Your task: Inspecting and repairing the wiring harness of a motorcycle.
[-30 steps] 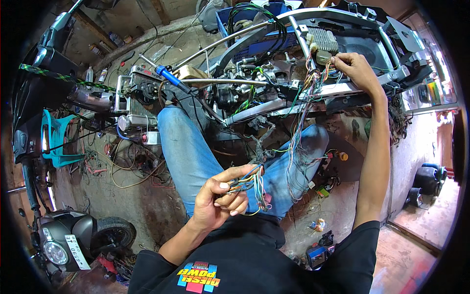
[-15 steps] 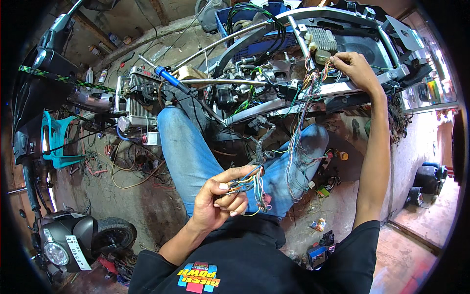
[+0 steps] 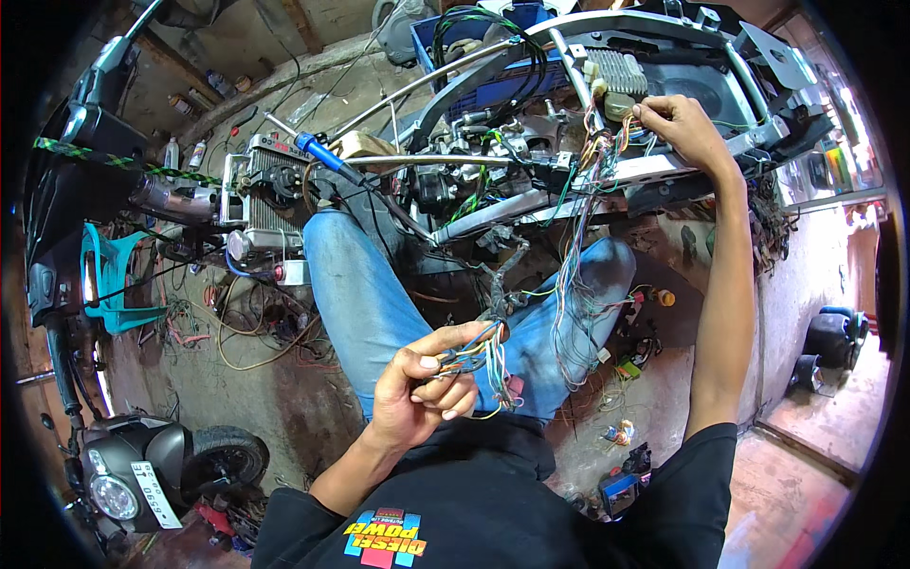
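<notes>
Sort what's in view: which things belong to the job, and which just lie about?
Apparently in use:
wire bundle, held by the left hand
coloured wires, pinched by the right hand
silver frame beside those wires

Apparently just lying about:
blue crate
teal plastic object
white bottle

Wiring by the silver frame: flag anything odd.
Loose wires hang tangled from the silver frame past the right knee, splayed into separate strands, so they look untidy; any damage is too small to tell.
</notes>
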{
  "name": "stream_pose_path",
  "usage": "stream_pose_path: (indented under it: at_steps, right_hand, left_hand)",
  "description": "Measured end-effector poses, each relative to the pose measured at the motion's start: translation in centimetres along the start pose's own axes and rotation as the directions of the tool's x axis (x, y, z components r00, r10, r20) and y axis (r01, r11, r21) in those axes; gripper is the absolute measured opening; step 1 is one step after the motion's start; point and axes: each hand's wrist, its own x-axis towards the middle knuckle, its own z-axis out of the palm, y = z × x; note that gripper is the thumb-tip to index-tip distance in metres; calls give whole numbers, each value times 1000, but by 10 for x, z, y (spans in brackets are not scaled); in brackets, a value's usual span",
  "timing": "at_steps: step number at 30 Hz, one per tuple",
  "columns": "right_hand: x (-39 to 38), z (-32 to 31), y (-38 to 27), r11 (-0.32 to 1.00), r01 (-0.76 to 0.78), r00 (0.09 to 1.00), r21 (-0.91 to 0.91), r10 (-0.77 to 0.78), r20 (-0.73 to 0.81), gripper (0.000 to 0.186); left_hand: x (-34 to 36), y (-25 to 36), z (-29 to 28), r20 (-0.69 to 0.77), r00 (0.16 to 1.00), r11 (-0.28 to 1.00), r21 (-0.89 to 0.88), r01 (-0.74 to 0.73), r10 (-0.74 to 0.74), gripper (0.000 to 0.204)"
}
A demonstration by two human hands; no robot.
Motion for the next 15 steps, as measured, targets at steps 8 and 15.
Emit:
stream_pose_path:
  at_steps: [8, 15]
  right_hand:
    - [0, 0, -1, 998, 58, 998, 11, -58, -29, 43]
    - [0, 3, 2, 996, 65, 997, -62, -68, -48, 43]
  left_hand:
    - [-2, -1, -5, 29, 1000, 999, -51, -11, 12, 63]
    - [2, -2, 2, 25, 1000, 1000, 4, -8, 8, 61]
